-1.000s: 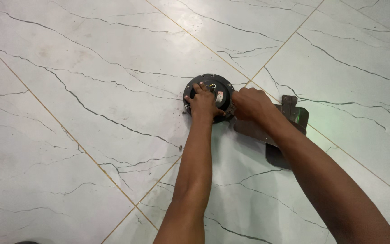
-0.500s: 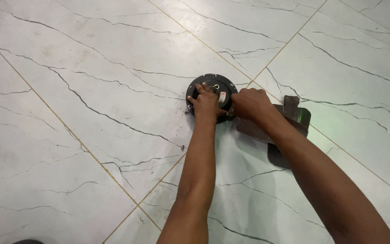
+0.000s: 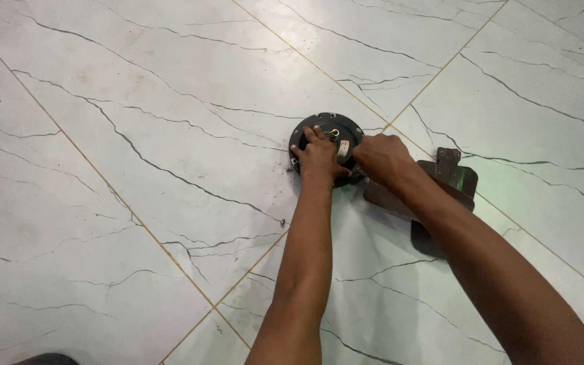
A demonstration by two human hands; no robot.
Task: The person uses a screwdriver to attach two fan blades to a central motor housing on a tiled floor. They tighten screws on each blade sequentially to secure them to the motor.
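The left hand (image 3: 320, 161) lies flat on a round black motor housing (image 3: 328, 138), fingers spread over its top face and pressing down, which looks like a way of pinning the disc to the floor (image 3: 136, 203) so it cannot turn or slide. The right hand (image 3: 383, 159) sits at the housing's three-o'clock edge, curled into a tight fist with the knuckles up. It seems to be gripping something at the rim, perhaps a small tool or a fastener, but the fist covers it fully and I cannot tell what, if anything, is inside. The housing itself rests on the floor just above frame centre, close to where two thin gold grout lines cross.

From under the right wrist, toward four o'clock, a flat dark brown blade (image 3: 441, 196) runs away from the housing, with a metal bracket (image 3: 449, 157) at its top edge. The forearm hides the place where blade and housing meet, so whether they are joined or only touching is unclear. A green glint shows on the blade near the bracket; its source is not visible.

A brass-coloured loop pokes up at the housing's centre between the fingers. A tiny loose part (image 3: 282, 221), likely a screw, lies on the tile at seven o'clock from the housing. A dark object is cut off at the bottom left corner.
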